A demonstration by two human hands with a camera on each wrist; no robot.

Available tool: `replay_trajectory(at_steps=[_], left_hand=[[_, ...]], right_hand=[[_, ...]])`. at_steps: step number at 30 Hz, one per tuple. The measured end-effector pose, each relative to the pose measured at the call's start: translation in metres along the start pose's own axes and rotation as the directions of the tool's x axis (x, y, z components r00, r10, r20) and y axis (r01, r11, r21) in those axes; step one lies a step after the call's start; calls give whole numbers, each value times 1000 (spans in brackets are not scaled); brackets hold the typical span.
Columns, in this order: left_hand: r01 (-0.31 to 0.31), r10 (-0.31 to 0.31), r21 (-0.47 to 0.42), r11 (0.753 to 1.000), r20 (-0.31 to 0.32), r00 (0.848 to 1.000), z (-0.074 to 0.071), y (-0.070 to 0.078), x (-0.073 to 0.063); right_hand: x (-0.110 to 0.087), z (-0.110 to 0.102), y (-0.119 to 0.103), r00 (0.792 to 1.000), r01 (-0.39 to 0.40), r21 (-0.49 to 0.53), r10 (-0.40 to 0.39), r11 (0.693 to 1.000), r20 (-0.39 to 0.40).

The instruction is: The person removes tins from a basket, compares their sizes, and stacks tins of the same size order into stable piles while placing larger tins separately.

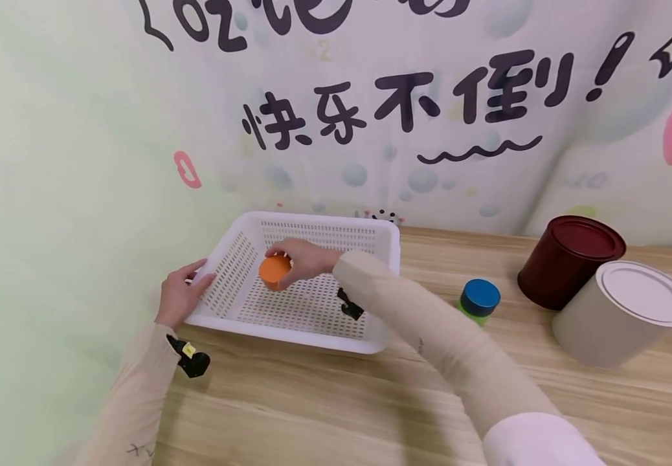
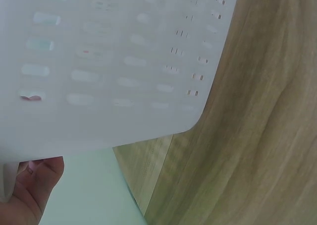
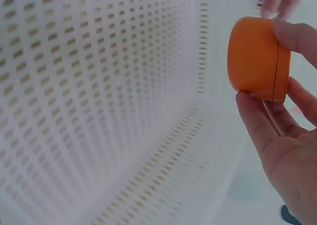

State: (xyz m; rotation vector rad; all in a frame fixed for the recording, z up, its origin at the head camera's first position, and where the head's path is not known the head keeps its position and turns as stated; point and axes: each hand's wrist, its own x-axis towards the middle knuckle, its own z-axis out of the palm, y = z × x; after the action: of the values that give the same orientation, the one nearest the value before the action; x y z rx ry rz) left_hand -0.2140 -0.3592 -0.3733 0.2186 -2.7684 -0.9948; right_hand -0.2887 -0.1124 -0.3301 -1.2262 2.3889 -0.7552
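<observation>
A white perforated plastic basket [image 1: 313, 340] stands on the wooden table, its inside showing only slotted floor and walls around my right hand. My left hand [image 1: 181, 294] grips its left rim, with fingers bent over the edge; in the left wrist view that hand [image 2: 37, 190] shows below the basket wall [image 2: 99, 121]. My right hand [image 1: 307, 259] holds a small round orange container [image 1: 274, 268] over the left part of the basket. Seen from the right wrist, the orange container [image 3: 252, 59] has a seam near one end, with thumb and fingertips around its sides.
Right of the basket, a small green jar with a blue lid [image 1: 480, 298] stands partly behind my right sleeve. Farther right are a dark red can [image 1: 569, 259] and a large off-white can [image 1: 621, 317]. A printed cloth [image 1: 336, 175] hangs behind the table.
</observation>
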Motion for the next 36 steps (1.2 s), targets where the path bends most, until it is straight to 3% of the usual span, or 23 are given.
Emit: replay_trajectory(at_steps=[8,14,23,28,36], left_hand=[[0,0,-15,1000,13,1000,0,1,0],[-22,22,1,1000,11,1000,-1,2,-1],[-19,19,-8,1000,26,999,-3,2,-4],[-32,32,-11,999,23,999,-3,3,-4],[-32,32,-2,999,37,999,-4,4,-5]], right_hand=[[-59,-26,-4,996,93,-55,-92,994,16],[-118,-44,6,992,112,1,-112,994,-52],[-192,-66,32,985,9,125,13,992,-172],[-225,-72,49,958,-32,140,70,990,-278],[-275,-72,72,888,-210,132,245,969,-388]])
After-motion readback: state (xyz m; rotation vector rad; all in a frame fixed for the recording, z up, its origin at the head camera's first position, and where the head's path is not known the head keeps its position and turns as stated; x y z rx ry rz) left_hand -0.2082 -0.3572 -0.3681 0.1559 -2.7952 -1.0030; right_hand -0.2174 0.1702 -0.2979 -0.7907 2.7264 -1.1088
